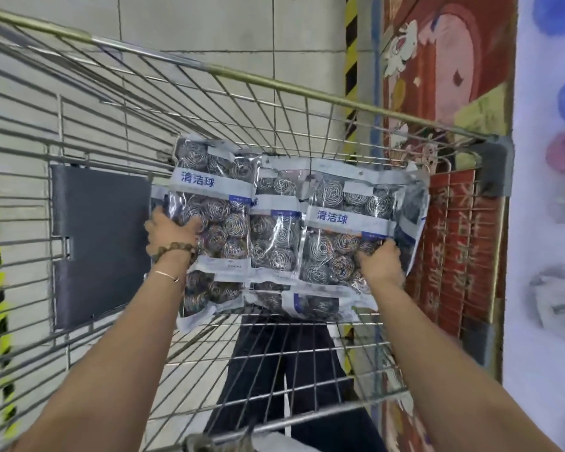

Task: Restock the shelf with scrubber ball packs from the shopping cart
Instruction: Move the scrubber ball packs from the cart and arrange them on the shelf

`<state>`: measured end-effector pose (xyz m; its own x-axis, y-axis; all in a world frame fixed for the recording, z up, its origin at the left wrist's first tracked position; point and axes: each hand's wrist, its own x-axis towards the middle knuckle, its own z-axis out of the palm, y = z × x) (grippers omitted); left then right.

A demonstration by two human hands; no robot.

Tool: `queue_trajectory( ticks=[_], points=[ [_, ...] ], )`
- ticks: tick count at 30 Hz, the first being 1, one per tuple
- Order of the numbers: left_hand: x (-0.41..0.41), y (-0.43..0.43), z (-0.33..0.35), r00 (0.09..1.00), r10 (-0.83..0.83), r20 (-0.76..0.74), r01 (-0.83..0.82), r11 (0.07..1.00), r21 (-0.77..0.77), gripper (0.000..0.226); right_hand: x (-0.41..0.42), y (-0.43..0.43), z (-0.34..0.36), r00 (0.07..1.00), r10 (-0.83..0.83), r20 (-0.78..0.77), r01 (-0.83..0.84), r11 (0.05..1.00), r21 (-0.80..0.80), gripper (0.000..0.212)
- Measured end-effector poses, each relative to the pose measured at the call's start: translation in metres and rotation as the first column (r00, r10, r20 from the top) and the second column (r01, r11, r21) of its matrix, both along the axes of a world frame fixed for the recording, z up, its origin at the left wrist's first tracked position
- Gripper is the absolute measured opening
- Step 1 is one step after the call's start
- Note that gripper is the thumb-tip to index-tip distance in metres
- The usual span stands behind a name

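Left hand (172,234): fingers curled over the 9 o'clock edge of the left pack (209,203) of scrubber balls, gripping the plastic. A beaded bracelet (177,252) and a thin bangle (167,275) sit on that wrist.

Right hand (380,264): fingers closed on the 5 o'clock corner of the right pack (343,230), back of the hand uppermost. Both forearms reach in over the near rim.

Location of goods: all packs lie inside the shopping cart (274,80), bunched on its wire floor. A middle pack (274,236) lies between the two gripped ones, and both overlap it. Lower packs (209,295) show beneath the pile at its 6 o'clock edge. Each pack is clear plastic with a white and blue label band, and coiled steel balls are visible through it.

Surroundings:
- A grey panel (98,243) is set in the wire at 9 o'clock of the pile.
- A red printed sign (457,239) hangs on the cart wall at 3 o'clock.
- Pale floor tiles (209,27) show through the mesh, and dark trousers (274,370) show at 6 o'clock.
- A yellow-and-black hazard strip (351,44) stands beyond the cart at 12 o'clock, with a red poster (437,60) just beside it at 1 o'clock.
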<state>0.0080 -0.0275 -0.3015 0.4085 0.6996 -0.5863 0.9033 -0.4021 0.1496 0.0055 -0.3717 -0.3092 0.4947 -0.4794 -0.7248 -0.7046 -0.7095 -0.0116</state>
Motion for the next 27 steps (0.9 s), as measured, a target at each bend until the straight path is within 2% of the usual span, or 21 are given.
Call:
queue_trajectory(
  ticks=[2, 5, 8, 14, 17, 23, 27],
  points=[
    [0.002, -0.003, 0.001, 1.0, -0.009, -0.03, 0.009, 1.0, -0.008, 0.077, 0.001, 0.003, -0.003, 0.994, -0.113, 0.01, 0.113, 0.994, 0.011, 0.082],
    [0.004, -0.009, 0.006, 0.998, -0.036, -0.048, 0.033, 0.998, -0.058, 0.074, -0.003, 0.01, -0.007, 0.952, -0.304, 0.024, 0.303, 0.952, 0.038, 0.093],
    [0.004, -0.011, 0.011, 0.999, -0.032, -0.033, 0.029, 0.996, -0.084, 0.07, -0.007, 0.011, -0.011, 0.927, -0.367, 0.073, 0.365, 0.93, 0.032, 0.094],
    [-0.002, -0.021, 0.026, 1.0, -0.025, 0.01, 0.026, 0.997, -0.071, 0.043, 0.001, 0.013, 0.003, 0.93, -0.356, 0.094, 0.338, 0.926, 0.167, 0.062],
    [-0.003, -0.031, 0.044, 0.997, -0.073, 0.025, 0.074, 0.995, -0.064, 0.04, 0.006, 0.024, 0.018, 0.934, -0.339, 0.117, 0.309, 0.926, 0.219, 0.049],
    [-0.012, -0.04, 0.082, 0.989, -0.097, 0.114, 0.109, 0.989, -0.099, 0.036, 0.004, 0.036, 0.065, 0.966, -0.177, 0.191, 0.142, 0.973, 0.182, 0.048],
    [-0.019, -0.044, 0.113, 0.977, -0.089, 0.195, 0.112, 0.987, -0.112, 0.032, -0.004, 0.026, 0.097, 0.942, -0.156, 0.297, 0.099, 0.975, 0.198, 0.048]
  ],
)
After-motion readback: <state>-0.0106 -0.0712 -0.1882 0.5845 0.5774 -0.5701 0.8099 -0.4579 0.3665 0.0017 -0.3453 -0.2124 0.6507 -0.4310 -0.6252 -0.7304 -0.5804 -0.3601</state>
